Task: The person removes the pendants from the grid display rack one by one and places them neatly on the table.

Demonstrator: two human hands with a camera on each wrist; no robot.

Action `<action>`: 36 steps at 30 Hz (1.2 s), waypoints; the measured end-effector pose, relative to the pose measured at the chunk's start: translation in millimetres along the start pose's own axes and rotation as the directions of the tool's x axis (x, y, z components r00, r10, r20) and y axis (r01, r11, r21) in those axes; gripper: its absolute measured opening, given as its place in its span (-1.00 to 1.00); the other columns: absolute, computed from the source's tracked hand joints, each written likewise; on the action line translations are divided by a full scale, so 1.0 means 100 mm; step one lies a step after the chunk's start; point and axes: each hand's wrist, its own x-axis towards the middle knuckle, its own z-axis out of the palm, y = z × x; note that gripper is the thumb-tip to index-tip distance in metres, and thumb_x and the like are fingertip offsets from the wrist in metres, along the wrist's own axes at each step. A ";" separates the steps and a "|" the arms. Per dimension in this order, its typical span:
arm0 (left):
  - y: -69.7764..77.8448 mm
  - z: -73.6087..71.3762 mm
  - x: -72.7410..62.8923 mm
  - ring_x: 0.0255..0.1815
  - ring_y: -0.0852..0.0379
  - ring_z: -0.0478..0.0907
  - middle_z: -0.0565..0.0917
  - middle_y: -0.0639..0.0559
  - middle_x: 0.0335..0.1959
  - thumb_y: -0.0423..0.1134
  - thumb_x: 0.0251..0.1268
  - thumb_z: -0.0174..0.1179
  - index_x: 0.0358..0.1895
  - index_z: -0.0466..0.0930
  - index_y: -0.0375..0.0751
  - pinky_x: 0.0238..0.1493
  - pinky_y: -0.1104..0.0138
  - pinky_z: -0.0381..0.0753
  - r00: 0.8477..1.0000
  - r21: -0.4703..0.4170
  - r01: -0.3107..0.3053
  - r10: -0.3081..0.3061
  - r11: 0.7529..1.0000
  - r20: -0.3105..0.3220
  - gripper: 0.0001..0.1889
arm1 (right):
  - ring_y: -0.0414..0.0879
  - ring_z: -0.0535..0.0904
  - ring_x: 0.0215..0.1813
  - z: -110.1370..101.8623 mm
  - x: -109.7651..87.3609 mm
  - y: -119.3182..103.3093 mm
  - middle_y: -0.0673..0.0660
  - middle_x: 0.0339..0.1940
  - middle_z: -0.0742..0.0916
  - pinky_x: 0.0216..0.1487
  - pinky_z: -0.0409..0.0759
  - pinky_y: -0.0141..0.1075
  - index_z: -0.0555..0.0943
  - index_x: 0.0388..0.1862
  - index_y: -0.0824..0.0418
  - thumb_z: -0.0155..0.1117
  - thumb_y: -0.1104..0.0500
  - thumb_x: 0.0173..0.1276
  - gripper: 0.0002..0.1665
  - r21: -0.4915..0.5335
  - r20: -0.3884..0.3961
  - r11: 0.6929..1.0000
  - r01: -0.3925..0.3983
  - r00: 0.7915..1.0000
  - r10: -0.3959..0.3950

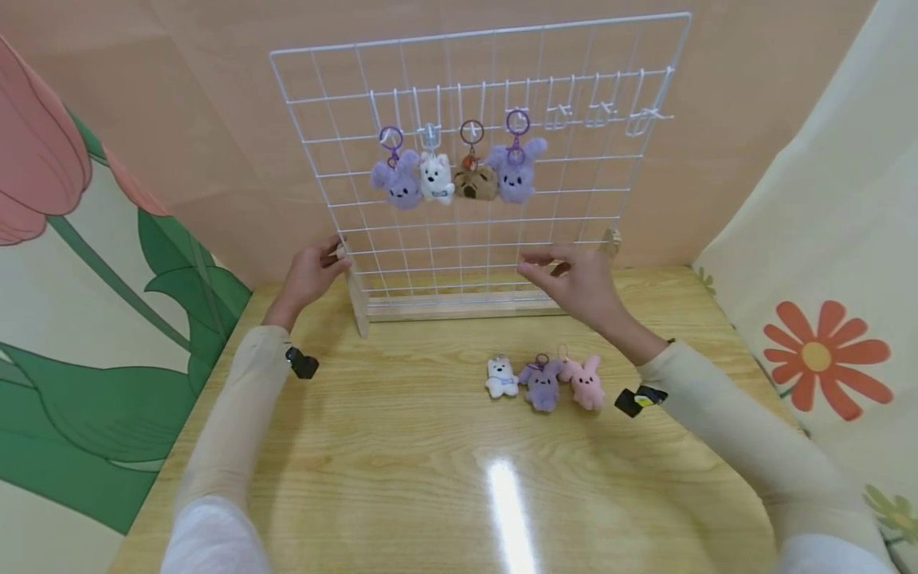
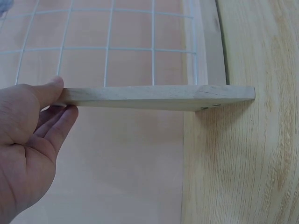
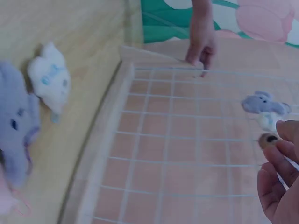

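Observation:
My left hand (image 1: 313, 273) grips the upper end of the wooden side support (image 2: 159, 95) of a white wire grid rack (image 1: 488, 231), thumb on one face and fingers on the other. My right hand (image 1: 574, 283) is raised in front of the grid's lower right part, fingers loosely bent toward the thumb, with nothing visible between them. From the grid's hooks hang a purple bunny keychain (image 1: 398, 185), a white dog keychain (image 1: 435, 177), a brown plush keychain (image 1: 476, 183) and another purple bunny keychain (image 1: 513, 177).
On the wooden table (image 1: 373, 446) below my right hand lie a white plush keychain (image 1: 501, 378), a purple one (image 1: 542, 386) and a pink bunny one (image 1: 586, 384). Bare white hooks (image 1: 600, 112) line the grid's upper right. Behind stands a peach backdrop (image 1: 215, 159).

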 end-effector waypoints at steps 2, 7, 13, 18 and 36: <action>0.00 0.00 0.01 0.39 -0.30 0.46 0.39 -0.42 0.44 -0.30 0.55 0.16 0.51 0.23 -0.48 0.30 0.03 0.60 1.000 0.003 -0.003 0.003 1.000 0.000 -0.41 | -0.08 0.73 -0.27 -0.06 0.07 -0.04 0.14 -0.15 0.84 -0.31 0.61 -0.58 0.79 0.02 0.20 0.45 0.03 0.40 -0.66 -0.010 -0.039 1.000 -0.010 0.999 0.010; -0.01 0.00 0.02 0.39 -0.32 0.46 0.39 -0.45 0.43 -0.31 0.56 0.15 0.51 0.22 -0.51 0.31 0.03 0.59 1.000 0.004 -0.007 0.007 1.000 0.004 -0.40 | -0.04 0.73 -0.24 -0.21 0.26 -0.12 0.16 -0.10 0.84 -0.33 0.57 -0.66 0.79 0.02 0.23 0.46 -0.01 0.38 -0.62 -0.024 -0.161 0.999 -0.034 0.986 0.030; -0.02 -0.01 0.03 0.41 -0.31 0.44 0.37 -0.44 0.45 -0.30 0.56 0.15 0.52 0.21 -0.50 0.33 0.05 0.58 1.000 -0.005 0.000 0.000 1.000 0.006 -0.40 | -0.03 0.69 -0.02 -0.34 0.49 -0.21 0.13 0.03 0.81 -0.21 0.58 -0.65 0.77 0.08 0.21 0.47 -0.05 0.36 -0.55 0.005 -0.255 0.994 -0.112 0.961 0.109; -0.01 -0.01 0.01 0.42 -0.28 0.43 0.35 -0.38 0.48 -0.27 0.57 0.15 0.54 0.20 -0.41 0.33 0.05 0.59 1.000 -0.001 0.020 -0.020 1.000 0.011 -0.39 | -0.03 0.70 0.04 -0.35 0.65 -0.20 0.10 0.07 0.80 -0.10 0.68 -0.55 0.76 0.11 0.20 0.48 -0.10 0.34 -0.50 0.055 -0.282 0.987 -0.152 0.946 0.161; -0.02 0.01 0.00 0.39 -0.31 0.46 0.36 -0.38 0.48 -0.30 0.56 0.15 0.52 0.24 -0.45 0.32 -0.01 0.60 1.000 0.013 -0.018 0.018 1.000 -0.011 -0.41 | -0.15 0.59 0.03 -0.28 1.05 -0.29 0.09 0.10 0.77 -0.02 0.70 -0.41 0.72 0.12 0.22 0.48 -0.12 0.33 -0.46 0.142 -0.289 0.972 -0.190 0.931 0.224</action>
